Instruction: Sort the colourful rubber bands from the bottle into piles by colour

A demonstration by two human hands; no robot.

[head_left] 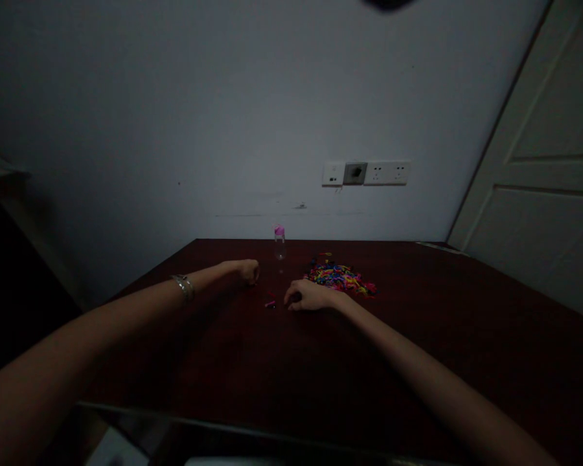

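My left hand [249,272] rests on the dark red table with its fingers curled into a closed fist. Whatever lies inside the fist, if anything, is hidden. My right hand [307,296] is low over the table, its fingers bent and a small gap showing between thumb and fingertips. No object can be made out in it. Just left of its fingertips lie a few small pink and dark pieces [271,303], too small to name. Behind my right hand spreads a pile of multicoloured loops [340,277], which look like small elastic bands.
A small clear bottle [280,248] with a pink top stands behind and between my hands. The table [252,362] backs onto a pale wall [252,116] with sockets [386,173]. A panelled door [544,162] is on the right. The table's front edge runs below my forearms.
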